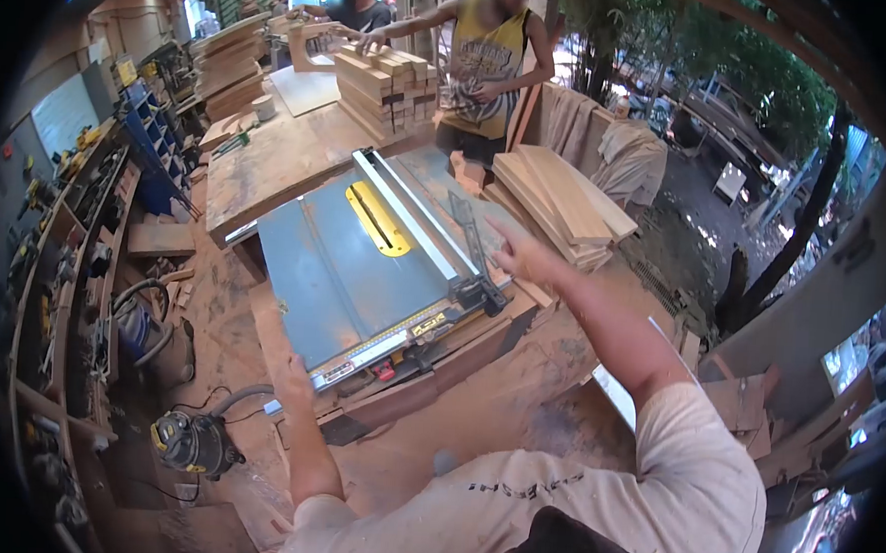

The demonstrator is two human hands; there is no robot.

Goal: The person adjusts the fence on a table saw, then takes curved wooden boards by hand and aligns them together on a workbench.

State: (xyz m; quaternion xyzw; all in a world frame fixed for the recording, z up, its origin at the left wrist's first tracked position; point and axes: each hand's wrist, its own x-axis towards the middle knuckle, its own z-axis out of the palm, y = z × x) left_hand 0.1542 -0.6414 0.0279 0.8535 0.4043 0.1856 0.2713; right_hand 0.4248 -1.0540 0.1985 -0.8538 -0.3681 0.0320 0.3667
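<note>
Well, from the head camera, a table saw sits right in front of the person, just beside a big wooden table. Its top is flat and blue-gray, with brown dust here and there. A bright yellow plate with a thin dark slot is set into it. A long silver fence lies across the top. Fence, plate and slot all point the same way: away from the person and a bit to the left. The front rail goes sideways along the near edge, with its right end farther off. The left hand is by the near left corner; I can't tell if it grips anything. The right hand is near the right side, one finger stuck out, and it looks empty. Boards are piled past it.
</note>
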